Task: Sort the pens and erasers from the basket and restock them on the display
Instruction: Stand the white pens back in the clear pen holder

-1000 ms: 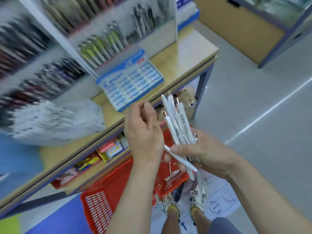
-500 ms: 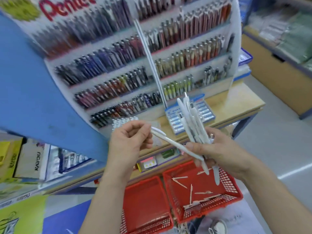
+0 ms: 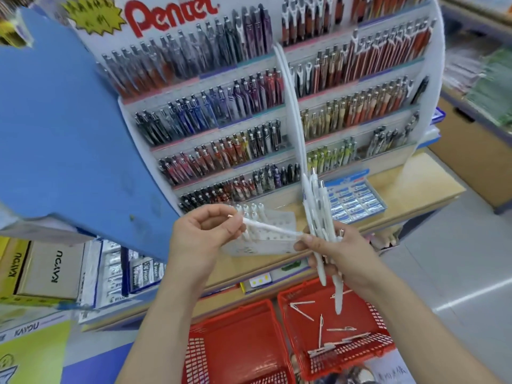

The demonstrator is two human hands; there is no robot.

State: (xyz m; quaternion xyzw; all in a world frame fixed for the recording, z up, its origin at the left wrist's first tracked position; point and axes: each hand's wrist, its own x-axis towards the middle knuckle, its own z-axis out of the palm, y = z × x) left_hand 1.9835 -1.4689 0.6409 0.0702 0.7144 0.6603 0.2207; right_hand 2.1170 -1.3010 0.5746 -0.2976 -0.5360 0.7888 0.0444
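While right hand [image 3: 343,253] clutches pen bundle [image 3: 315,206] | left hand [image 3: 199,239] pinches single pen [image 3: 271,228], level between grips

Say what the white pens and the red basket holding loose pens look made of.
The white pens look like plastic: smooth, slightly glossy barrels, silvery metal-looking tips. The red basket is likely moulded plastic: uniform colour, lattice walls.

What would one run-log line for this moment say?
left hand: pinches white pen | right hand: holds pen bundle | right red basket: loose pens inside | step: sorting
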